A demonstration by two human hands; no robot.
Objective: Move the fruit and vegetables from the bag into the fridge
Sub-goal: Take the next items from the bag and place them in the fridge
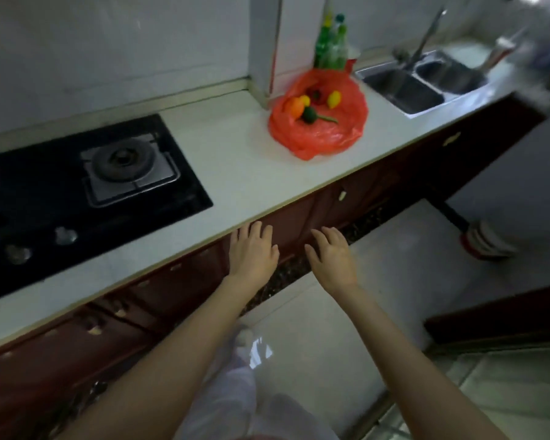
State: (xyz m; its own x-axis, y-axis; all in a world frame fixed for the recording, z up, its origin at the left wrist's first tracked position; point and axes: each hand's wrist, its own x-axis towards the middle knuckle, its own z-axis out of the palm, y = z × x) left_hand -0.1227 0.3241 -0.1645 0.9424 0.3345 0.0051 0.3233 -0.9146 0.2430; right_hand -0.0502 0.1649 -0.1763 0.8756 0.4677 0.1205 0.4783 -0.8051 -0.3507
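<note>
A red plastic bag [318, 134] lies open on the white countertop [235, 160], between the stove and the sink. Inside it I see an orange fruit [294, 108], a yellow lemon [334, 99], a dark green vegetable with a stem [310, 115] and a dark red item [315, 94]. My left hand [253, 252] and my right hand [332, 257] hover side by side, palms down, in front of the counter's front edge, well short of the bag. Both hands have spread fingers and hold nothing. No fridge is in view.
A black gas stove [77, 185] fills the counter's left part. A steel double sink [419, 82] with a tap lies to the right. Green bottles [331, 46] stand behind the bag beside a wall column. Dark red cabinets run below the counter. A mop head [483, 241] rests on the tiled floor.
</note>
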